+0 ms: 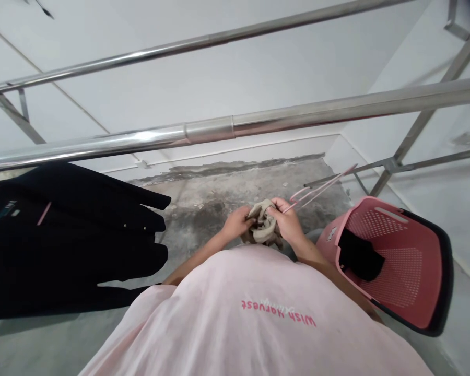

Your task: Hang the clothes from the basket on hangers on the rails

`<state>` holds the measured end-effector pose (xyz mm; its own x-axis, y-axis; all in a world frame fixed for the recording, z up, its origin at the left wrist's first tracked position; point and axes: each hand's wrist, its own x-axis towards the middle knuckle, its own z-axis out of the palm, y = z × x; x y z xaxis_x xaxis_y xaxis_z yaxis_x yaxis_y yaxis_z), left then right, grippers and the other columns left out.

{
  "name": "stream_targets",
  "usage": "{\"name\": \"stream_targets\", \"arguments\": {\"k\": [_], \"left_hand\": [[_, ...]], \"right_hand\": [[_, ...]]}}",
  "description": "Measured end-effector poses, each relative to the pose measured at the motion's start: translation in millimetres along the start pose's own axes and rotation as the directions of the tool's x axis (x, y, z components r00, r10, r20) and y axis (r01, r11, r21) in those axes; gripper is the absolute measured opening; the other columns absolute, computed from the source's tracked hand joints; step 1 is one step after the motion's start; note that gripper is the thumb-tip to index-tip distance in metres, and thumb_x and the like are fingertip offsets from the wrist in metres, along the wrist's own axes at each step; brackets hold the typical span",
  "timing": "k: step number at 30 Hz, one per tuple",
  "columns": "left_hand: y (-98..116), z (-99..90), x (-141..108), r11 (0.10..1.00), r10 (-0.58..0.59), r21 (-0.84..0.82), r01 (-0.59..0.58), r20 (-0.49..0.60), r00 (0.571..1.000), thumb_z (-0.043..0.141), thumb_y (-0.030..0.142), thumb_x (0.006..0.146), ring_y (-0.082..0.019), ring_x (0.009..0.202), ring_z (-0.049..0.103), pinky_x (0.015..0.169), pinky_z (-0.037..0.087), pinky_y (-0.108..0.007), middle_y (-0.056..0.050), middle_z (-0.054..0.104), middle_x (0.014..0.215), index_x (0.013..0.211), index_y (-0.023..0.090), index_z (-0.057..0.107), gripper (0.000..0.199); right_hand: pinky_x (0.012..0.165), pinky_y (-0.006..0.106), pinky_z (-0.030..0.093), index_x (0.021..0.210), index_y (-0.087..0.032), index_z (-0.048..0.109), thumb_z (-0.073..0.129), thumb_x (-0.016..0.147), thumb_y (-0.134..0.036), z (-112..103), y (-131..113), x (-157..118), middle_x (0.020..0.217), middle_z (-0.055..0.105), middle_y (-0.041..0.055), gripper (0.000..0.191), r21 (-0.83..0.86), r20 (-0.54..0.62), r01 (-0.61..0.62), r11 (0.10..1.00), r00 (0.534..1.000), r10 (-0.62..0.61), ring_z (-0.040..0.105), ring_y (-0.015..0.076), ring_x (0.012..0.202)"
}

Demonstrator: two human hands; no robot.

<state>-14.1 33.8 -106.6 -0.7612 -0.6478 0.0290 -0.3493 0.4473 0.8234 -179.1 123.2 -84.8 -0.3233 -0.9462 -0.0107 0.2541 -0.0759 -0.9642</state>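
A bunched beige garment is held in front of my body, its kind hidden by the folds. On its left side my left hand is closed on the cloth. My right hand grips the garment's right edge, thumb over the fabric. A pink clothes hanger also sticks out from my right hand, pointing up and to the right.
A metal clothes rail crosses in front, with a second rail behind it. Black clothing hangs at the left. On the right stands a pink laundry basket with a black cloth inside.
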Motion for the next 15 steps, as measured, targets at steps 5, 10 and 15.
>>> {"name": "stream_targets", "arguments": {"k": [5, 10, 15], "left_hand": [[-29.2, -13.5, -4.5, 0.921, -0.246, -0.326, 0.215, -0.058, 0.967, 0.060, 0.045, 0.082, -0.014, 0.068, 0.051, 0.067, 0.040, -0.025, -0.004, 0.058, 0.073, 0.074, 0.014, 0.061, 0.032], [-14.5, -34.6, -4.5, 0.428, -0.556, -0.840, 0.333, 0.046, 0.830, 0.074, 0.056, 0.067, -0.017, 0.060, 0.057, 0.062, 0.046, -0.030, -0.006, 0.063, 0.070, 0.080, 0.013, 0.060, 0.048], [1.5, -37.2, 2.6, 0.210, -0.644, -0.923, 0.323, 0.118, 0.756, 0.080, 0.044, 0.063, -0.019, 0.066, 0.063, 0.066, 0.051, -0.032, -0.009, 0.067, 0.075, 0.085, 0.011, 0.063, 0.043]], "right_hand": [[0.062, 0.024, 0.038, 0.086, -0.016, 0.056, 0.068, 0.072, -0.036, -22.4, 0.8, 1.5, 0.073, 0.054, 0.0001, 0.027, -0.106, -0.030, -0.059, 0.993, 0.998, 0.056, 0.048, 0.0116, 0.067], [0.046, 0.020, 0.028, 0.130, -0.021, 0.035, 0.073, 0.066, -0.042, -44.0, 19.6, -11.5, 0.084, 0.056, -0.0010, 0.078, -0.074, -0.292, -0.176, 0.982, 0.945, 0.147, 0.038, 0.0075, 0.055], [0.040, 0.021, 0.017, 0.134, -0.023, 0.036, 0.055, 0.083, -0.059, -55.5, 35.4, -29.5, 0.072, 0.043, -0.0046, 0.066, -0.058, -0.361, -0.086, 0.995, 0.931, 0.059, 0.021, 0.0049, 0.044]]}}
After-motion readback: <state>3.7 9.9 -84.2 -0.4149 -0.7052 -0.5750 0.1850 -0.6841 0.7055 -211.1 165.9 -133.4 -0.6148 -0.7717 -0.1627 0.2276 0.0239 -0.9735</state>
